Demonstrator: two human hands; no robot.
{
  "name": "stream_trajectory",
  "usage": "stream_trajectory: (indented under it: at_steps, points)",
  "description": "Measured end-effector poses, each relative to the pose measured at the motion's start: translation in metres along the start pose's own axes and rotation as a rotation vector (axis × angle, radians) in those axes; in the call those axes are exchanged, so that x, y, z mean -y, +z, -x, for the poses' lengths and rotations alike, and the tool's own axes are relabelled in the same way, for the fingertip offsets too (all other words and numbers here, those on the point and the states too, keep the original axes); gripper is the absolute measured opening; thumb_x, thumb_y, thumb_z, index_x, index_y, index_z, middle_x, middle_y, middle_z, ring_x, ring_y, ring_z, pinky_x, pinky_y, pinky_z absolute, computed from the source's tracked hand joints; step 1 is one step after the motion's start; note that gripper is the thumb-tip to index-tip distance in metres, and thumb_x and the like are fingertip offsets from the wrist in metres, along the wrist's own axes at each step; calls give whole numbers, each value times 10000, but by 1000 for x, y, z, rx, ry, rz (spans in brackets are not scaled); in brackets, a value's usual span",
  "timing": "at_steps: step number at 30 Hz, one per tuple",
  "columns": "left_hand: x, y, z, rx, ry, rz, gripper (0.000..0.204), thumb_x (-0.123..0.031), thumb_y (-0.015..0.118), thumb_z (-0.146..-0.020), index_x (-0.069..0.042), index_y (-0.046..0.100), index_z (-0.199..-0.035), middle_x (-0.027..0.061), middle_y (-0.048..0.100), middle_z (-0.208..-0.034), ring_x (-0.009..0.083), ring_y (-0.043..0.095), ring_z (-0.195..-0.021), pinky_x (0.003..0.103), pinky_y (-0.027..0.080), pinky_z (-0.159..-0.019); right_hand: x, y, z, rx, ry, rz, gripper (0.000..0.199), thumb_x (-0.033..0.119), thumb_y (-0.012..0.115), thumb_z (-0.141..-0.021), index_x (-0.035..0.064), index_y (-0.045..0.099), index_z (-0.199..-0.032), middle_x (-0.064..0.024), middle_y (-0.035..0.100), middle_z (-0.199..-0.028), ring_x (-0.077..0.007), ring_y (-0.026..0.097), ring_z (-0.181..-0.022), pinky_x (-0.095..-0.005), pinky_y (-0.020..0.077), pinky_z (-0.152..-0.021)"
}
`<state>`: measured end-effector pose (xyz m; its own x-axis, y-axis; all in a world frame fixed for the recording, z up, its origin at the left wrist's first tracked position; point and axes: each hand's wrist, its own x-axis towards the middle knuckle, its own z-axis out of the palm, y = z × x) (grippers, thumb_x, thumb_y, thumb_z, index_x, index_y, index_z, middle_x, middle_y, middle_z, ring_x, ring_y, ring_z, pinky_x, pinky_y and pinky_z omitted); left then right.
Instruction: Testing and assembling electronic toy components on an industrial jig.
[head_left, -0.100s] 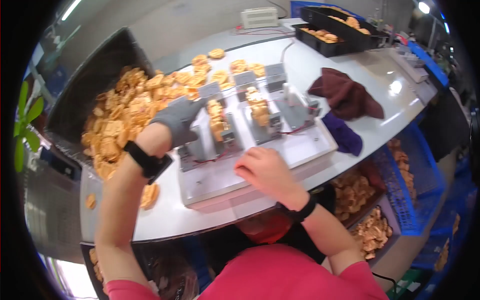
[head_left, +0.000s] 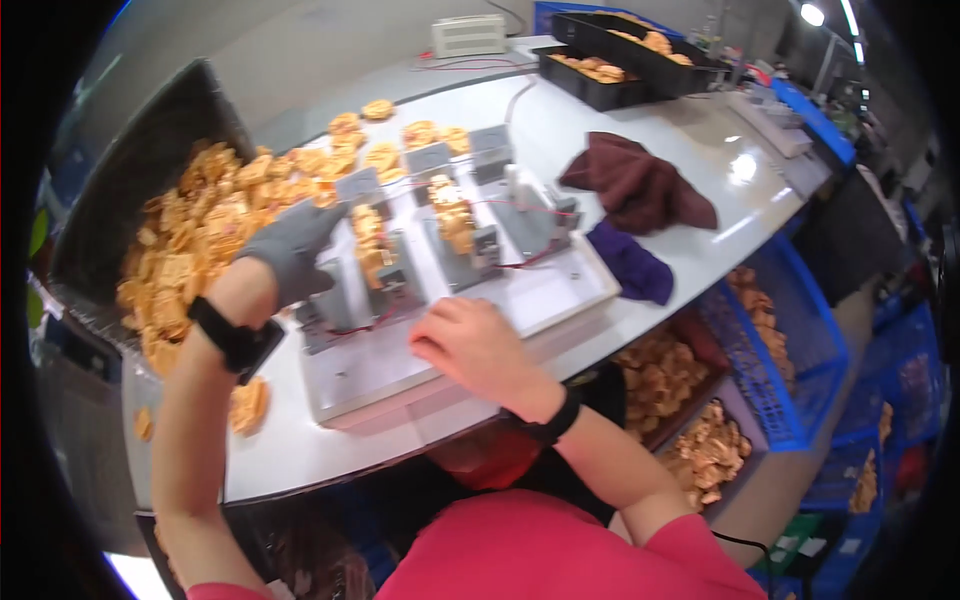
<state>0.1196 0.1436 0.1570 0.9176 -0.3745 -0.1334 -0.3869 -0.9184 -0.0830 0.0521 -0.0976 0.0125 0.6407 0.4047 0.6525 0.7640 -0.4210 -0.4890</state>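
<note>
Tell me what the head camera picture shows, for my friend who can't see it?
A person's gloved left hand reaches into a heap of orange parts while the bare right hand rests on a white fixture plate on a white table. Dark cloths lie to the right.

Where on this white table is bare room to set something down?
Bare white tabletop lies between the dark red cloth and black trays. Crowded: orange parts pile by the gloved left hand, and grey fixtures.

The bare right hand (head_left: 472, 345) is curling knuckles-up, hiding its fingertips and whatever lies under them. The grey-gloved left hand (head_left: 292, 247) is blurring over the heaped orange-brown flat parts (head_left: 190, 240), its grasp being unclear.
</note>
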Motion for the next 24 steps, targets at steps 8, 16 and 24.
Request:
stream_trajectory:
  at_steps: [8,16,24]
  points:
    - [-21,-10,-4,16,-73,-51,862,-178,784,-732,-133,377,-1491,192,548,-1251,384,575,-1144,429,495,-952,0,1,0,14,45,4,77,202,715,-859,141,672,-878,-13,621,-865,-240,626,-854,-385,462,-758]
    - [-2,5,4,-27,-27,15,818,-158,779,-739,-118,407,-1466,202,589,-1212,386,602,-1104,445,511,-918,4,-3,-1,37,65,5,78,192,725,-848,138,677,-878,-8,630,-866,-245,623,-846,-373,460,-760]
    - [-17,-7,4,42,-117,23,780,-133,762,-759,-111,421,-1460,217,576,-1288,385,591,-1166,444,510,-947,2,-3,-1,45,78,18,88,181,737,-843,129,683,-890,-14,631,-850,-244,614,-832,-368,454,-748]
